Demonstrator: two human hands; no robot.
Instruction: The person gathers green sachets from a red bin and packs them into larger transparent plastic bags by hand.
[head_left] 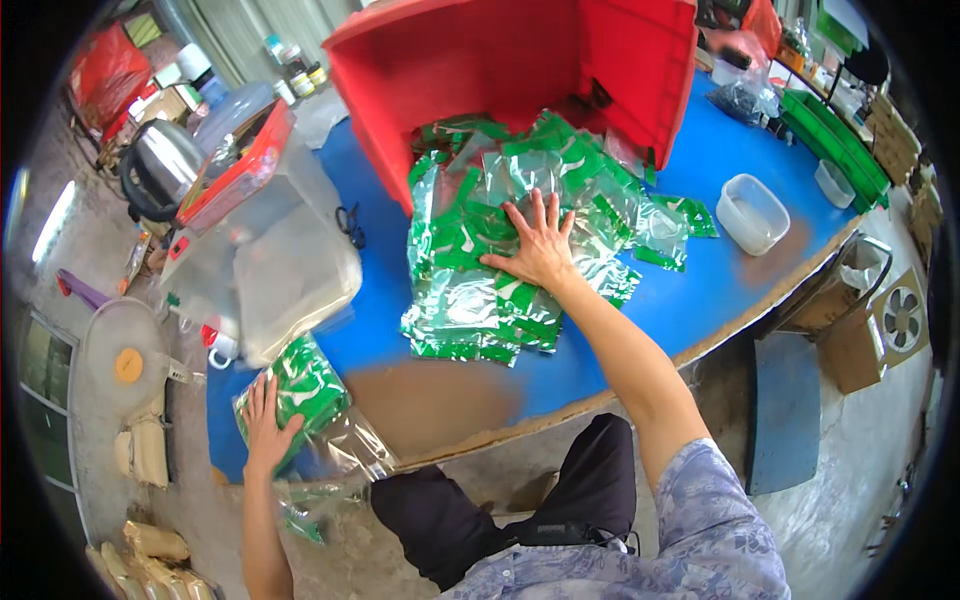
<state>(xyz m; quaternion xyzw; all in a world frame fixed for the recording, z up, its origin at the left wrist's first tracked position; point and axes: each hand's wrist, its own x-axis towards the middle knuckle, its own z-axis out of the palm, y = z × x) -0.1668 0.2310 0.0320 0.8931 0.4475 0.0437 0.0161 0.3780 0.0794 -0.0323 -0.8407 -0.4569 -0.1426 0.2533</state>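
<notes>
A blue table (660, 320) fills most of the view; read it as a dial with twelve at the far side. At eight, the left hand (265, 425) lies fingers spread on a green stack (318, 385), not gripping it; clear film (352, 440) spreads beside that, though whether it wraps the stack I cannot tell. Near ten sits a clear box (310, 235). At twelve a red bin (370, 90) lies tipped, mouth toward the person, with green packets (455, 300) heaped from inside it to the centre. There the right hand (540, 245) presses open-palmed on the heap, clasping nothing visible, well apart from the left. A tub (752, 215) sits between two and three. Judging by this, only the stack looks squared up; most packets remain loose, so much seems left.
</notes>
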